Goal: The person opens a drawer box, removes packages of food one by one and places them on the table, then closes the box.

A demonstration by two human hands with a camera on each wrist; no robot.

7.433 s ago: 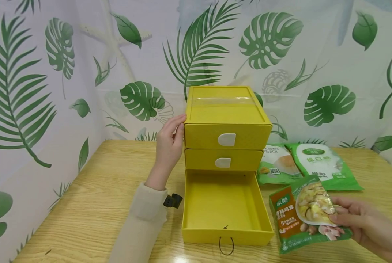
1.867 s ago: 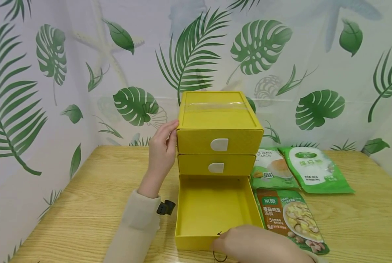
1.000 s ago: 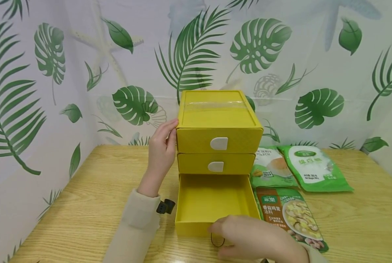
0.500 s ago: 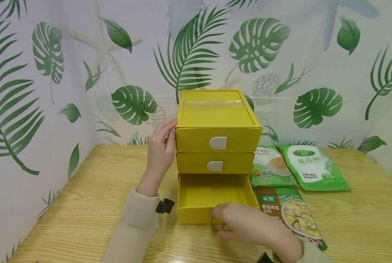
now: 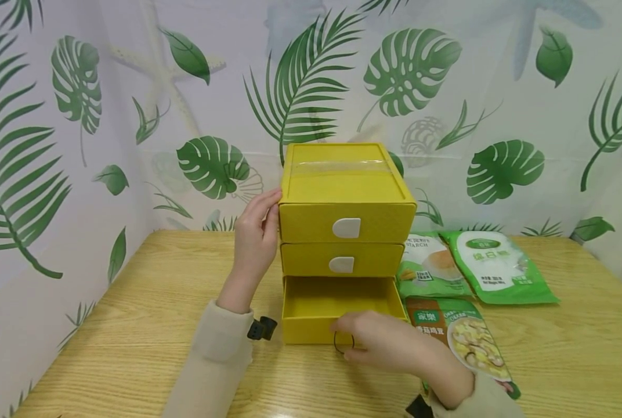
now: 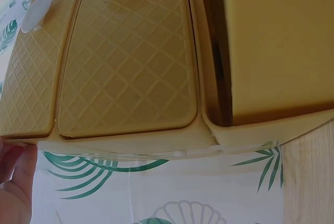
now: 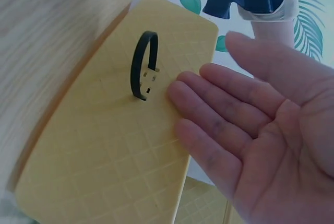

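A yellow drawer cabinet [image 5: 347, 223] stands on the table with its bottom drawer [image 5: 311, 331] partly pulled out; the visible inside of that drawer is bare. My left hand [image 5: 257, 232] rests against the cabinet's upper left side, and its fingers [image 6: 23, 169] touch the edge in the left wrist view. At the bottom drawer's front is my right hand [image 5: 384, 342], with straight fingers [image 7: 209, 98] against the panel beside a black loop handle [image 7: 136, 67]. The thumb stands apart, and the loop is not gripped.
Right of the cabinet lie a starch bag [image 5: 433, 267], a green-and-white bag [image 5: 499, 267] and a brown-and-green soup mix packet [image 5: 478, 342], partly behind the right forearm. The upper two drawers are closed, with white tab handles [image 5: 346, 227]. A leaf-print cloth [image 5: 321, 75] hangs behind.
The soup mix packet, earlier held in my right hand, now lies on the table. My right hand has moved to the bottom drawer, which has slid inward. My left hand keeps its place.
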